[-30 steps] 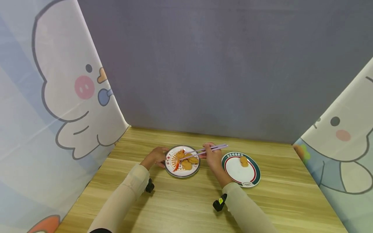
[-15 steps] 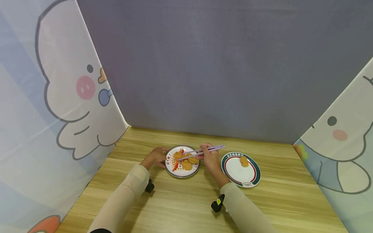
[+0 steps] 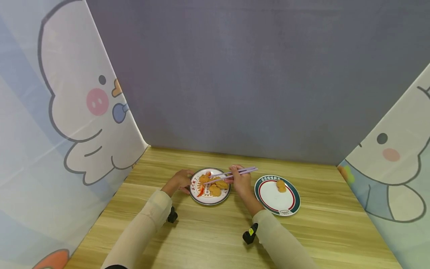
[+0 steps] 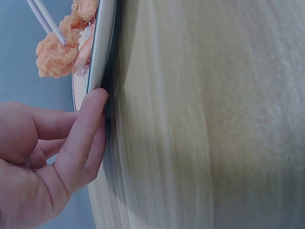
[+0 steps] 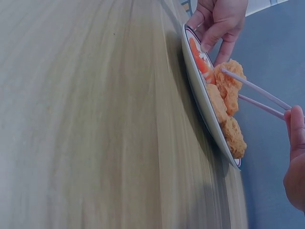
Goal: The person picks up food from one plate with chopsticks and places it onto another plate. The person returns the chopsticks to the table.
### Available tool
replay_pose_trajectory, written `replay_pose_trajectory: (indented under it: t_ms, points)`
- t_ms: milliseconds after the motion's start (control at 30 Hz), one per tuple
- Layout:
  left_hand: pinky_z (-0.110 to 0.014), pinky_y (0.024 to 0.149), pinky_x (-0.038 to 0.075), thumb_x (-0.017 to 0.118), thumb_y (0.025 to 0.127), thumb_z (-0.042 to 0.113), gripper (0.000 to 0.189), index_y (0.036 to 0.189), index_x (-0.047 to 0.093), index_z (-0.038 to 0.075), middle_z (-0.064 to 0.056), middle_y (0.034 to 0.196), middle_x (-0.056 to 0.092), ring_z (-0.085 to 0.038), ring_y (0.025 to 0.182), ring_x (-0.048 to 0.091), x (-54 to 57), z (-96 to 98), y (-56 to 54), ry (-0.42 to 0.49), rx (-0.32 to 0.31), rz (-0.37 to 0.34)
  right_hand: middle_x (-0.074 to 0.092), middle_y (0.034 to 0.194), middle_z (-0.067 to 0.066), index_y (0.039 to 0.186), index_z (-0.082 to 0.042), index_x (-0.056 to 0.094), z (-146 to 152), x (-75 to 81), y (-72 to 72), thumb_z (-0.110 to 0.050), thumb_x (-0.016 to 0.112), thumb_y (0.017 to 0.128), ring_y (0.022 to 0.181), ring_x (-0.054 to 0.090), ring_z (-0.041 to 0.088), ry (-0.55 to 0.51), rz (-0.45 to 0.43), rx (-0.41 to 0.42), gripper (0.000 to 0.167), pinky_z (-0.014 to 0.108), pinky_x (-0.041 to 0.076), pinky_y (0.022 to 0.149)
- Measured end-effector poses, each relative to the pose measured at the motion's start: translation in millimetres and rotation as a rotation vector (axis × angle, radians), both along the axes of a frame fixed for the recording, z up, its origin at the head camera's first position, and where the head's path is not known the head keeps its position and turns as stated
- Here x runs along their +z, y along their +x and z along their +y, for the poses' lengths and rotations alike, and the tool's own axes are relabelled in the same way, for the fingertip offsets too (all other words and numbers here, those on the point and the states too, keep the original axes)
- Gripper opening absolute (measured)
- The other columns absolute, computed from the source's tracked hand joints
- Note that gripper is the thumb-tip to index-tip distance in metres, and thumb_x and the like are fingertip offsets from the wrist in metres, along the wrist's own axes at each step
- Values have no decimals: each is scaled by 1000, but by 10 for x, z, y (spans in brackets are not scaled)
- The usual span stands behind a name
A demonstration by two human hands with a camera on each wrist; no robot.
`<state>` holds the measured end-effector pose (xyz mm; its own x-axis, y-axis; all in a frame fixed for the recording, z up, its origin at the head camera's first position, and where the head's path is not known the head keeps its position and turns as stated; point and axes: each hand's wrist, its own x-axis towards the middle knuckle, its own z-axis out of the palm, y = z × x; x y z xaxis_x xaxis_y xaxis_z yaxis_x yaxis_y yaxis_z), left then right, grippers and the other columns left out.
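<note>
My left hand (image 3: 181, 180) holds the left rim of a small white plate (image 3: 209, 202) with red lettering, thumb over the edge in the right wrist view. Several golden fried nuggets (image 3: 215, 191) and orange-red shrimp tails (image 3: 201, 191) lie on this plate. My right hand (image 3: 241, 181) grips a pair of pale purple chopsticks (image 3: 246, 170). Their tips meet a fried piece (image 5: 229, 76) at the plate's upper left; in the right wrist view one tip rests on its surface, the other is hidden behind it. Whether it is lifted, I cannot tell.
A green-rimmed white plate (image 3: 275, 201) with one fried piece (image 3: 281, 186) stands to the right, beside my right forearm. The wood-grain table (image 3: 201, 239) runs back to a grey cloth wall (image 3: 235, 74). Cartoon-printed curtains (image 3: 97, 149) flank both sides.
My right hand has moved slightly left, and the chopstick tips have shifted left over the small plate. The fried piece at their tips has moved a little left. The left hand stays put.
</note>
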<state>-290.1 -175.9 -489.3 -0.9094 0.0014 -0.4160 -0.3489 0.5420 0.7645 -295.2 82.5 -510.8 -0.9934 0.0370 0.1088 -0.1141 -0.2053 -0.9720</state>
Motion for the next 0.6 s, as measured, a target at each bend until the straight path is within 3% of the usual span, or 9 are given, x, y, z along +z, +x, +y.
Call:
replay_pose_trajectory:
  t_ms: [133,367,600]
  points:
    - [-34,61,68,53,94,-9,59,151,47,6,-18,93,66,-22,69,68,-17,3,-11,-3,-1,-1,67,89,31,116,22,58,45,-9,-3,-12,52,106,57,71,14,17,24,-14,37,34,66,55]
    - [-33,59,67,54,92,-10,60,150,48,6,-16,90,65,-22,67,67,-19,6,-15,2,0,3,65,93,38,116,22,58,123,-20,-3,-10,52,106,60,72,17,26,7,14,34,35,67,56]
    - [-32,59,67,53,90,-12,61,149,48,4,-16,91,65,-22,68,67,-30,5,-20,0,-1,3,67,83,16,114,19,61,222,1,-20,-9,51,105,65,74,23,63,-20,37,31,54,66,68]
